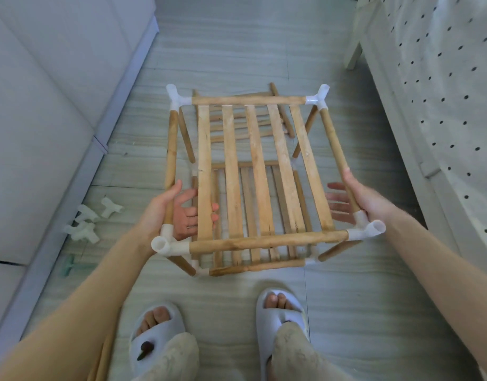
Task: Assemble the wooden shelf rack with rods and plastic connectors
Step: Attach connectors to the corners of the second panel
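I am holding the wooden shelf rack (258, 166) above the floor: a top tier of flat slats framed by round rods, with a lower slatted tier (247, 193) beneath it. White plastic connectors sit at the corners, such as the near left (165, 244) and the near right (366, 232). My left hand (165, 210) grips the left side rod, thumb on top and fingers curled under the outer slat. My right hand (357, 193) holds the right side rod, thumb along it and fingers spread below.
Several loose white connectors (85, 224) lie on the floor to the left, by a white cabinet (44, 105). Another slatted panel (236, 119) lies on the floor under the rack's far end. A dotted bed cover (429, 78) borders the right. My slippered feet (154, 334) stand close below.
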`<state>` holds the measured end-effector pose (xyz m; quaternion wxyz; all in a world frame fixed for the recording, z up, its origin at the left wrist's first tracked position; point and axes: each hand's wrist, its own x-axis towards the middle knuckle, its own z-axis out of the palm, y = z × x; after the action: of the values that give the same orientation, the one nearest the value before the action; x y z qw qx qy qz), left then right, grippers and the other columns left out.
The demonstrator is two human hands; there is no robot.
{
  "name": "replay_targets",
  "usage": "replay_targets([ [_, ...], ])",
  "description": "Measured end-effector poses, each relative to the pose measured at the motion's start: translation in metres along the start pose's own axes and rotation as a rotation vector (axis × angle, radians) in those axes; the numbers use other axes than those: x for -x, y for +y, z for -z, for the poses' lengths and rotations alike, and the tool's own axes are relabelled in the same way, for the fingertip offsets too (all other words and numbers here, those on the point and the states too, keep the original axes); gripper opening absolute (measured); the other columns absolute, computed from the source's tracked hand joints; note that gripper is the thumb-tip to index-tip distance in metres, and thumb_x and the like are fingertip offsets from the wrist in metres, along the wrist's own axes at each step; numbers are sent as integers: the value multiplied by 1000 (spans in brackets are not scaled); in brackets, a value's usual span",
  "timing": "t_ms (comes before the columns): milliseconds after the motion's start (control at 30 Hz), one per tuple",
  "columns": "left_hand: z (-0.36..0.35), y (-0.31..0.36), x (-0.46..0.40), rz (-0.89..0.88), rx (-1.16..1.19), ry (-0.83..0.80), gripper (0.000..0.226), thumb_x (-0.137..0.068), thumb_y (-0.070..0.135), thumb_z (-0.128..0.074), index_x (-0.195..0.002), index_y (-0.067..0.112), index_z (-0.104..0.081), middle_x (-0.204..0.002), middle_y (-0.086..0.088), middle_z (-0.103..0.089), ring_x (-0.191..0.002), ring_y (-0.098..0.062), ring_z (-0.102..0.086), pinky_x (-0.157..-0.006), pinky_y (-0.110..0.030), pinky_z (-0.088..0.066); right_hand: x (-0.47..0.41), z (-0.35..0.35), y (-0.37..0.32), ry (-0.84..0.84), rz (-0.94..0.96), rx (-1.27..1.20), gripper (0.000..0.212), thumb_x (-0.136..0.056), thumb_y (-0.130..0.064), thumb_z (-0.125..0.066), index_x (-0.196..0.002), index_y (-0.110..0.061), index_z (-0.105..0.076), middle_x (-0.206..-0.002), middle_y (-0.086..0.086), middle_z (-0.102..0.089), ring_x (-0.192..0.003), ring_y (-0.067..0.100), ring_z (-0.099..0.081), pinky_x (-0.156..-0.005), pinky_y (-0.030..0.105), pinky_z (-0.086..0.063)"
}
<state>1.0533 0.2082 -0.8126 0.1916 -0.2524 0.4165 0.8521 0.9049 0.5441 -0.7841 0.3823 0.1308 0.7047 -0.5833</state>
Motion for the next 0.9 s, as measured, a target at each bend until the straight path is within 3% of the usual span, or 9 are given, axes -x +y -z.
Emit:
replay_targets([
  [133,-13,-22,11,-82,-10,71,62,-87,63,-32,-127,17,-46,-114,-23,-65,-103,-36,-65,-84,-46,-49,0,1,-25,203,31,891,39,-94,-37,-51,-115,-5,-43,-106,15,-60,-89,27,-63,-77,38,-50],
  [233,-24,-39,20,-119,-132,231,64,-79,70,-34,-111,20,-58,-100,-16,-71,-91,-29,-69,-74,-40,-51,15,-18,-37,350,90,1287,53,-96,-36,-47,-135,-4,-34,-127,16,-48,-113,33,-49,-91,42,-42],
  [333,-32,-51,30,-104,-272,293,65,-74,76,-28,-99,25,-61,-86,-9,-74,-81,-24,-71,-67,-36,-55,35,-72,-17,393,232,1304,65,-95,-51,-35,-143,-11,-23,-151,13,-21,-138,34,-21,-108,52,-26],
  [467,-35,-58,36,-11,-435,263,69,-82,75,-28,-108,21,-62,-92,-11,-73,-90,-29,-69,-90,-46,-52,49,-150,32,303,197,1340,87,-85,-74,-16,-150,-19,2,-157,10,9,-142,39,13,-109,63,2],
  [533,-33,-58,41,28,-487,250,67,-83,73,-32,-111,20,-62,-95,-7,-73,-92,-25,-68,-91,-43,-51,45,-161,44,373,233,1422,93,-83,-76,-15,-148,-15,11,-157,12,11,-139,43,19,-107,64,9],
  [700,-28,-56,48,12,-486,251,71,-70,79,-32,-107,26,-63,-97,0,-72,-93,-18,-68,-70,-27,-53,29,-151,43,342,374,1526,84,-90,-64,-26,-148,-15,11,-156,13,5,-139,43,19,-107,68,5],
  [800,-19,-56,46,-159,-501,425,49,-90,60,-35,-101,21,-63,-100,-5,-68,-94,-20,-64,-79,-33,-52,23,-138,31,267,434,1583,79,-92,-58,-30,-148,-18,8,-155,12,4,-140,41,18,-107,67,3],
  [900,1,-54,50,-577,-937,621,21,-96,27,-47,-109,15,-58,-99,1,-60,-95,-17,-60,-80,-30,-47,18,-107,11,115,479,1642,76,-94,-56,-32,-149,-23,10,-156,12,15,-142,31,19,-110,64,5],
])
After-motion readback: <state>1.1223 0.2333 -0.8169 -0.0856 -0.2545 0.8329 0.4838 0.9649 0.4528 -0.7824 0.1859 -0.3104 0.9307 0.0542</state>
